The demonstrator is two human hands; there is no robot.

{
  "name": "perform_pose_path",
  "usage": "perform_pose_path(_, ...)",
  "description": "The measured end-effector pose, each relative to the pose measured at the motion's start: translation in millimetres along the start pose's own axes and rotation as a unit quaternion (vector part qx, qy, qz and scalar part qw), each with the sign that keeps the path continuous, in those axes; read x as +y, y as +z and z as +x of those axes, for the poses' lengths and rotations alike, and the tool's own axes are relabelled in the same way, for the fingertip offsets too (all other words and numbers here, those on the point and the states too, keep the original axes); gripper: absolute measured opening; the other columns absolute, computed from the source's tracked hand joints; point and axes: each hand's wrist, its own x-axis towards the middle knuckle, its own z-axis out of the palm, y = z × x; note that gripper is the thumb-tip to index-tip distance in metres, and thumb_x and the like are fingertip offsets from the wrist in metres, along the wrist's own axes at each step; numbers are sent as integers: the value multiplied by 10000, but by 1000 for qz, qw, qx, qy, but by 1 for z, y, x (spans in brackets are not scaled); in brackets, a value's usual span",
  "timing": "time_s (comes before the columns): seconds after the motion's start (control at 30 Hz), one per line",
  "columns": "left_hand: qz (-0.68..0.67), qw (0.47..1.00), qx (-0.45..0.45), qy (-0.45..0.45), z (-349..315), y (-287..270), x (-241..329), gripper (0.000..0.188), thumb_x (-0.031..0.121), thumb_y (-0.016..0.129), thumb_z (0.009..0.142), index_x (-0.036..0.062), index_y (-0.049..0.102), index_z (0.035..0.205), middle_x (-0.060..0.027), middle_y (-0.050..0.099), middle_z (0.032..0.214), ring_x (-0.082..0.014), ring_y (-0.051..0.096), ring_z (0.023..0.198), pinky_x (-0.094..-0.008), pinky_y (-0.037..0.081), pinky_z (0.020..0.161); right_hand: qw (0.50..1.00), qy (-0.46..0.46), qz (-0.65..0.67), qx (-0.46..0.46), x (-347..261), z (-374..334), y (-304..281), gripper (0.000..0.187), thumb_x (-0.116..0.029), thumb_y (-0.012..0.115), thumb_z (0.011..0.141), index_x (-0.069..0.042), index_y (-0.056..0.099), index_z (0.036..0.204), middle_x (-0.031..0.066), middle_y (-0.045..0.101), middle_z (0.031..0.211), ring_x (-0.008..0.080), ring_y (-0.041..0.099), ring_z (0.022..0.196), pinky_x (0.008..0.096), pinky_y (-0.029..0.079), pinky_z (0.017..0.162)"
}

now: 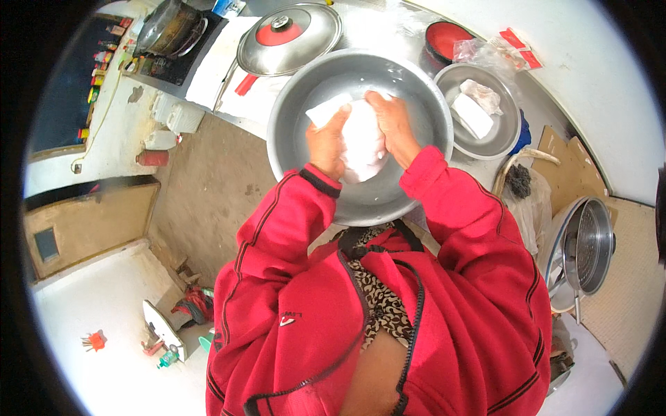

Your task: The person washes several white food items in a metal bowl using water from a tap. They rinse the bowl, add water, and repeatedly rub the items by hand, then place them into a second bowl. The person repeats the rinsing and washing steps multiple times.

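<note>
A white, cloth-like bundle is held between my two hands inside a large grey metal basin. My left hand grips its left side, fingers curled under and thumb along the top. On the other side my right hand is closed on it near the top. Bright glare washes out the bundle's surface, so its exact material is hard to make out. A flap of it sticks out to the upper left, above my left hand. The undersides of my fingers are hidden.
Right of the basin, a smaller metal bowl holds white pieces. A lidded pan sits behind, with a dark pot on the stove at far left. A red bowl stands back right; a steamer pan leans at right.
</note>
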Motion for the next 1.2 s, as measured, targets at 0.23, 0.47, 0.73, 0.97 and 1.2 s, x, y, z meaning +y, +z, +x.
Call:
perform_pose_path(0.23, -188, 975, -67, -99, 17, -39, 18, 369, 301, 558, 961, 42, 571, 1224, -104, 646, 1179, -259, 628, 1070, -412, 502, 943, 980, 17, -60, -191, -18, 5, -27, 914, -763, 347, 880, -51, 379, 1452, 179, 406, 1446, 275, 557, 1151, 375, 468, 920)
perform_pose_path(0.47, -207, 974, -88, -23, 10, -17, 35, 427, 332, 512, 985, 40, 517, 1297, -88, 577, 1304, -254, 545, 1201, -422, 407, 1052, 909, 90, 318, -253, 13, -38, 1, 866, -670, 507, 881, -47, 328, 1455, 96, 456, 1422, 257, 477, 1264, 433, 452, 967)
perform_pose_path(0.73, -44, 995, -76, 49, -21, 10, 29, 430, 109, 725, 847, -25, 578, 1229, -87, 624, 1201, -201, 604, 1081, -354, 465, 964, 895, 69, 406, -169, -17, -27, 0, 623, -443, 640, 897, -46, 480, 1349, 144, 580, 1284, 279, 559, 1188, 427, 437, 1039)
perform_pose_path(0.97, -75, 986, -134, 65, -27, 11, 23, 503, 144, 708, 867, 13, 512, 1311, -86, 586, 1260, -209, 563, 1156, -368, 451, 980, 938, 66, 325, -101, -22, -20, 0, 605, -433, 683, 866, 49, 555, 1210, 142, 657, 1124, 233, 668, 967, 360, 558, 836)
perform_pose_path(1.2, -65, 990, -118, 52, -29, 5, 18, 497, 195, 643, 918, 49, 460, 1357, -73, 560, 1296, -229, 544, 1189, -423, 437, 1000, 958, 57, 278, -37, -15, -22, 2, 618, -431, 726, 834, 108, 591, 1105, 163, 673, 1016, 226, 689, 850, 341, 577, 733)
